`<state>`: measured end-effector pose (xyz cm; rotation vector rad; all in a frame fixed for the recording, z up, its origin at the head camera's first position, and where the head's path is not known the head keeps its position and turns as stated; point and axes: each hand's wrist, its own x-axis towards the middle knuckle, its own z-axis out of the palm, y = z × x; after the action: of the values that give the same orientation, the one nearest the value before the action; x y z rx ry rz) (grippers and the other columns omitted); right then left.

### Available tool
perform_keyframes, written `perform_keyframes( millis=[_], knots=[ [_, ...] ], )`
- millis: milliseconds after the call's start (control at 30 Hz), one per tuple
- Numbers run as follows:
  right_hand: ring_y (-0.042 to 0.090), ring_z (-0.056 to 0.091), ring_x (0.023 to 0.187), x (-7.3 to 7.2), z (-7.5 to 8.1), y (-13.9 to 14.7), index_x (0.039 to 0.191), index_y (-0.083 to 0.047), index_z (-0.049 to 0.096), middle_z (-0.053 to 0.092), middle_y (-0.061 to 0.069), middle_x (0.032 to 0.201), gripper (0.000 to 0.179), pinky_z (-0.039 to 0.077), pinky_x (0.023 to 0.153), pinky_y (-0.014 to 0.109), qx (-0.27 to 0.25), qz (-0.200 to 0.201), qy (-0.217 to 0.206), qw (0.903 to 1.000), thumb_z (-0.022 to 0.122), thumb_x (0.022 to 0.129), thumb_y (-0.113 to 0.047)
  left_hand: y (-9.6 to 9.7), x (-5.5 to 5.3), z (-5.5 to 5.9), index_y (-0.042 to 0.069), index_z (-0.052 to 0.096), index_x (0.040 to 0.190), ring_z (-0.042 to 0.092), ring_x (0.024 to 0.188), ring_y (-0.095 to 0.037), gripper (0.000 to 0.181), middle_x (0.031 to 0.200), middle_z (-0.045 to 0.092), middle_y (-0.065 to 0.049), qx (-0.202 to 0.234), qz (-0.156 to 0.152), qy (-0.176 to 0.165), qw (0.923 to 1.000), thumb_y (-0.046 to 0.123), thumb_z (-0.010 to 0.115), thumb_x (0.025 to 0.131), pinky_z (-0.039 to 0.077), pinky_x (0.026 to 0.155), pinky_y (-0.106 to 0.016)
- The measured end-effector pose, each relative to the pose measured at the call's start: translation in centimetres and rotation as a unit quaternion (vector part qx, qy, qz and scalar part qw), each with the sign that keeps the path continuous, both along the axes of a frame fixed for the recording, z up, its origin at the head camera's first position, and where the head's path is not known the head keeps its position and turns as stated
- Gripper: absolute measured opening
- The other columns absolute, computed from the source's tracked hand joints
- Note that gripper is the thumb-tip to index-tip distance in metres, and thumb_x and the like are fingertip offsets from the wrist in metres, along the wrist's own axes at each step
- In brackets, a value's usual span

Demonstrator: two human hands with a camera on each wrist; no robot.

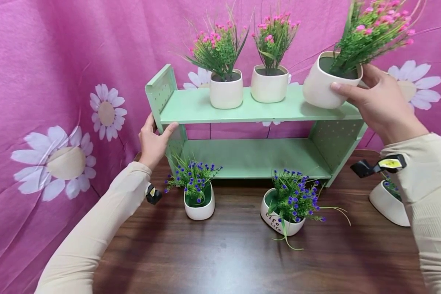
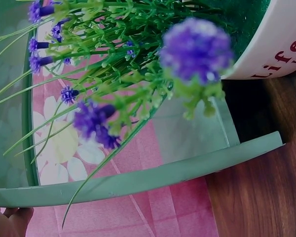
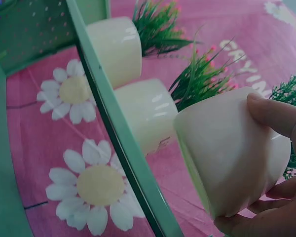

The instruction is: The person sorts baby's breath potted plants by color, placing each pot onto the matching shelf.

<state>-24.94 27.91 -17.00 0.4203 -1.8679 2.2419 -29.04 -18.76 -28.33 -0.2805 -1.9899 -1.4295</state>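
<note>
My right hand (image 1: 384, 100) grips a white flowerpot (image 1: 325, 87) of grass and pink flowers, its thumb on the near side and the other fingers round the far side. This pot leans at the right end of the green shelf's (image 1: 191, 107) top board. In the right wrist view the held pot's smooth wall (image 3: 227, 148) shows between thumb and fingers. At the shelf's left side panel, my left hand (image 1: 153, 141) holds the edge, thumb across the front. Two more pink-flowered pots, a left one (image 1: 226, 93) and a middle one (image 1: 269, 86), stand upright on the top board.
On the brown wooden table (image 1: 213, 261), before the shelf, stand a purple-flowered pot (image 1: 199, 209) and another marked "Life" (image 1: 279, 222). A third white pot (image 1: 389, 206) is partly behind the right sleeve. Behind hangs a pink cloth (image 1: 106, 45) with white daisies.
</note>
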Motion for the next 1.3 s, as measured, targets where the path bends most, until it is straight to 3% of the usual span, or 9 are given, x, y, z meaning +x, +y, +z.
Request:
perform_keyframes(
  millis=[167, 233, 400, 533, 833, 900, 1033, 1267, 1300],
  knots=[
    [0.007, 0.044, 0.126, -1.2, 0.8, 0.2, 0.143, -0.022, 0.044, 0.045, -0.005, 0.142, 0.066, 0.032, 0.102, 0.013, 0.125, -0.079, -0.046, 0.9879, 0.073, 0.085, -0.007, 0.1, 0.1, 0.0, 0.011, 0.051, 0.138, 0.058, 0.117, -0.016, 0.064, 0.125, 0.063, -0.012, -0.005, 0.001, -0.001, 1.0000, 0.029, 0.077, 0.082, 0.046, 0.099, -0.039],
    [0.008, 0.045, 0.123, -1.9, 0.9, 0.1, 0.142, -0.021, 0.044, 0.048, -0.006, 0.137, 0.068, 0.033, 0.100, 0.012, 0.131, -0.088, -0.056, 0.9859, 0.075, 0.083, -0.008, 0.0, 0.1, 0.0, 0.011, 0.051, 0.138, 0.058, 0.117, -0.016, 0.064, 0.125, 0.063, -0.012, -0.005, 0.001, -0.001, 1.0000, 0.029, 0.077, 0.082, 0.046, 0.099, -0.039],
    [0.006, 0.051, 0.107, -3.4, 1.0, -0.2, 0.141, -0.016, 0.043, 0.049, -0.007, 0.126, 0.071, 0.041, 0.092, 0.012, 0.068, -0.059, -0.073, 0.9933, 0.076, 0.080, -0.001, -0.2, 0.0, 0.0, 0.012, 0.050, 0.138, 0.058, 0.118, -0.016, 0.064, 0.126, 0.063, -0.012, -0.003, -0.001, 0.000, 1.0000, 0.028, 0.077, 0.082, 0.046, 0.099, -0.039],
    [0.006, 0.049, 0.109, -4.0, 1.1, -0.2, 0.142, -0.018, 0.042, 0.048, -0.008, 0.127, 0.070, 0.039, 0.092, 0.013, 0.106, -0.054, -0.090, 0.9888, 0.076, 0.081, -0.005, -0.2, 0.1, -0.1, 0.012, 0.050, 0.139, 0.058, 0.117, -0.016, 0.065, 0.126, 0.063, -0.012, -0.011, 0.005, -0.002, 0.9999, 0.028, 0.077, 0.082, 0.046, 0.099, -0.037],
    [0.005, 0.038, 0.121, -4.9, 0.3, 0.0, 0.146, -0.023, 0.037, 0.044, -0.009, 0.135, 0.069, 0.030, 0.099, 0.011, 0.261, -0.097, -0.108, 0.9542, 0.073, 0.086, -0.026, -0.1, 0.2, -0.1, 0.013, 0.050, 0.139, 0.058, 0.116, -0.016, 0.065, 0.125, 0.063, -0.012, -0.015, 0.012, -0.004, 0.9998, 0.030, 0.076, 0.082, 0.047, 0.098, -0.035],
    [0.007, 0.035, 0.128, -5.1, 0.0, 0.1, 0.151, -0.021, 0.029, 0.039, -0.006, 0.145, 0.074, 0.027, 0.103, 0.010, 0.255, -0.084, -0.108, 0.9571, 0.069, 0.089, -0.026, -0.1, 0.2, -0.1, 0.013, 0.049, 0.140, 0.058, 0.117, -0.016, 0.066, 0.126, 0.063, -0.012, -0.016, 0.012, -0.009, 0.9998, 0.031, 0.076, 0.082, 0.047, 0.097, -0.035],
    [0.005, 0.016, 0.142, -5.3, -0.6, 0.4, 0.155, -0.015, 0.002, 0.011, -0.003, 0.160, 0.087, 0.015, 0.114, 0.017, 0.168, -0.037, -0.106, 0.9795, 0.063, 0.093, -0.017, -0.1, 0.2, 0.1, 0.013, 0.048, 0.140, 0.057, 0.118, -0.015, 0.068, 0.127, 0.062, -0.013, -0.015, 0.007, -0.011, 0.9998, 0.031, 0.077, 0.082, 0.047, 0.097, -0.035],
    [0.006, 0.011, 0.144, -5.3, -1.0, 0.7, 0.154, -0.016, -0.002, 0.006, -0.001, 0.160, 0.086, 0.013, 0.114, 0.018, 0.222, -0.076, -0.098, 0.9670, 0.059, 0.095, -0.031, -0.2, 0.1, 0.1, 0.013, 0.049, 0.140, 0.058, 0.118, -0.016, 0.066, 0.126, 0.062, -0.013, -0.020, 0.013, -0.011, 0.9997, 0.031, 0.076, 0.082, 0.047, 0.098, -0.033],
    [0.006, 0.011, 0.144, -5.3, -1.1, 0.7, 0.154, -0.015, -0.002, 0.006, 0.000, 0.160, 0.086, 0.012, 0.114, 0.018, 0.212, -0.073, -0.097, 0.9698, 0.059, 0.095, -0.030, -0.2, 0.1, 0.1, 0.013, 0.049, 0.140, 0.058, 0.118, -0.016, 0.066, 0.126, 0.062, -0.013, -0.020, 0.013, -0.011, 0.9996, 0.031, 0.076, 0.082, 0.047, 0.098, -0.032]
  ],
)
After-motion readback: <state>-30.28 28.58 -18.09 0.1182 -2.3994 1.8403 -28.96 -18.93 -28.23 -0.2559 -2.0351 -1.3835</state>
